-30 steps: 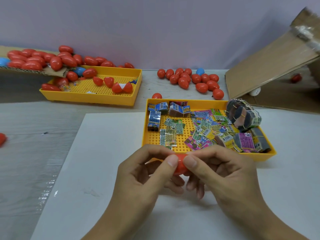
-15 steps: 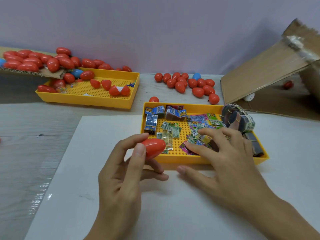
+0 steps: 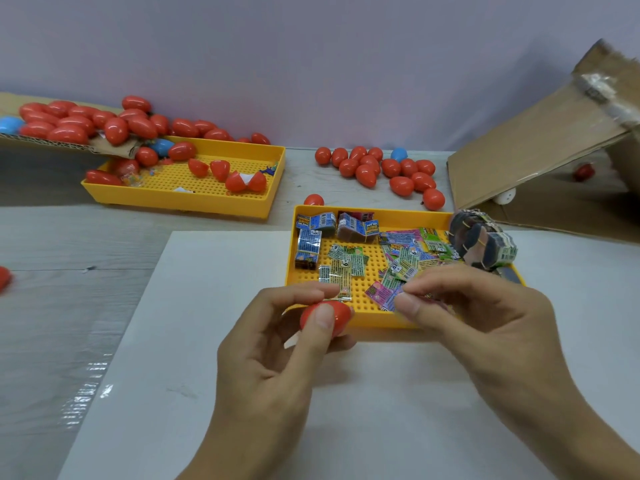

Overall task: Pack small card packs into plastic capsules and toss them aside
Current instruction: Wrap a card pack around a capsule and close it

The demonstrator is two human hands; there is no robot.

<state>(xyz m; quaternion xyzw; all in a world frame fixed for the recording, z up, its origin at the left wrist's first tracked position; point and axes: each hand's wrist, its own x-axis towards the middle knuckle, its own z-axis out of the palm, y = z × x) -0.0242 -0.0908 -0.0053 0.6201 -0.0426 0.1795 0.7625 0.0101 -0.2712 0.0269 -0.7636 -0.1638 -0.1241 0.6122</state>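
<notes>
We worked at a grey table (image 3: 69, 306) with a white sheet (image 3: 207, 410) laid over it. At the far right a cardboard box (image 3: 540, 147) lay tipped on its side. Two yellow trays sat on the table: the far tray (image 3: 242, 209) held red capsules and loose halves, and the near tray (image 3: 381, 322) held the card packs (image 3: 408, 258). A pile of capsules (image 3: 384, 168) lay behind the near tray.

Our left hand (image 3: 277, 362) held a red capsule (image 3: 325, 318) just in front of the near tray, thumb on its front and fingers curled behind it. Our right hand (image 3: 485, 323) reached over the tray's near edge, thumb and forefinger pinched together on a pack (image 3: 384, 292).
</notes>
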